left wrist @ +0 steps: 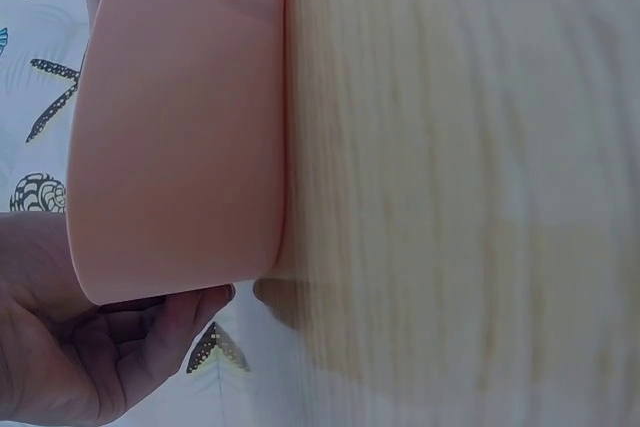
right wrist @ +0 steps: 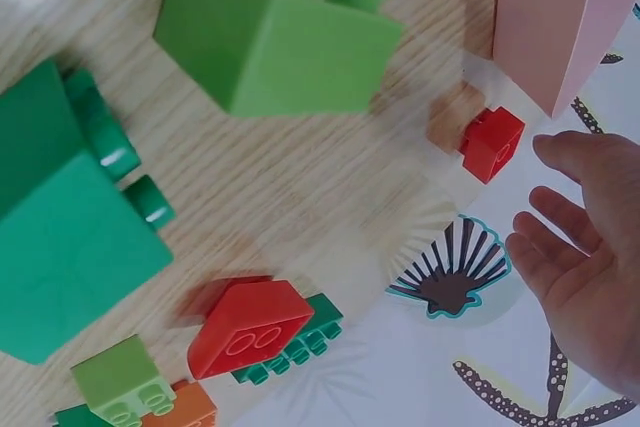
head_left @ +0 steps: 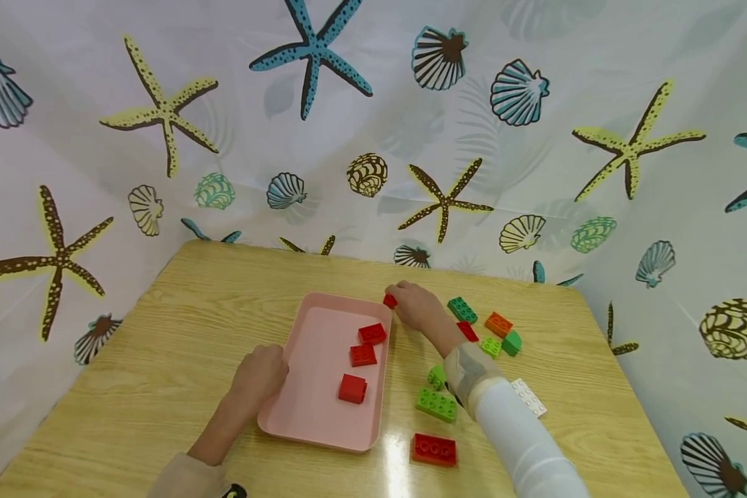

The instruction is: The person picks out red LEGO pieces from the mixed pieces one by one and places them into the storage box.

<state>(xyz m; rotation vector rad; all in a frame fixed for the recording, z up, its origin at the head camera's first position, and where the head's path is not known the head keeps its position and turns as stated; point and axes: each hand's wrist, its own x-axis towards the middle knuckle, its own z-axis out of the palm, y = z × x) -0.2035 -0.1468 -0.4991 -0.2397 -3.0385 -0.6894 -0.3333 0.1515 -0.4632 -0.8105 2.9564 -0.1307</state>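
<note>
My left hand grips the left wall of a pink tray; in the left wrist view its fingers curl at the tray's outer side. Three red toy bricks lie in the tray, among them a square one. My right hand reaches past the tray's far right corner, right beside a small red brick standing on the table. In the right wrist view, thumb and fingers are apart and loosely bent, with the brick just off the thumb tip.
Right of the tray lie a long red brick, a light green brick, a dark green brick, an orange brick, a rounded green brick and a white plate brick. A patterned cloth hangs behind the table.
</note>
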